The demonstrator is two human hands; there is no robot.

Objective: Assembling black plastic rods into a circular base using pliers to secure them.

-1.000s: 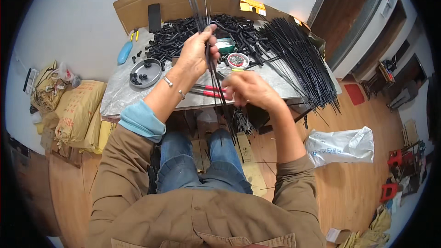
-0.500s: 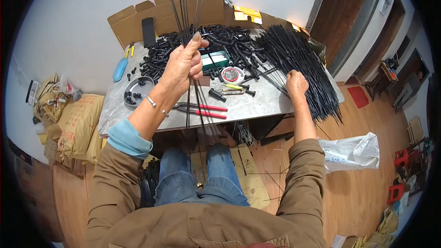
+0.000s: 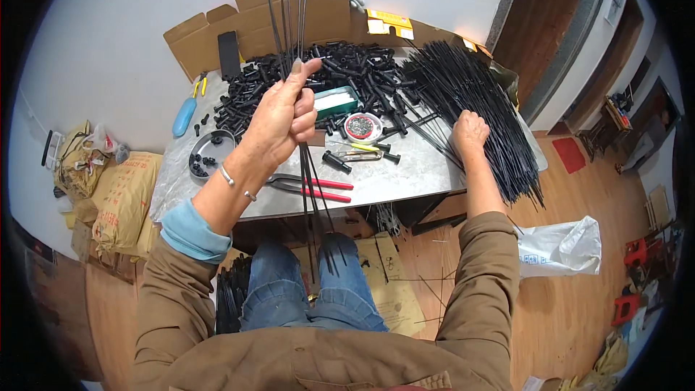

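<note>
Likely light and springy, the black rods (image 3: pixel 304 159) suit mid-length gripping, as the left hand (image 3: pixel 279 122) does left of centre; whether the curled right hand (image 3: pixel 470 131) holds any is unclear.

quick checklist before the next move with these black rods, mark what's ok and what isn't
1. Left hand closed around the held rods: ok.
2. Held rods bunched evenly: not ok, their ends fan apart.
3. Right hand at the rod pile: ok, at its left side.
4. Right hand gripping a rod: cannot tell, fingers largely hidden.
5. Red-handled pliers clear of both hands: ok, lying on the table.
</note>
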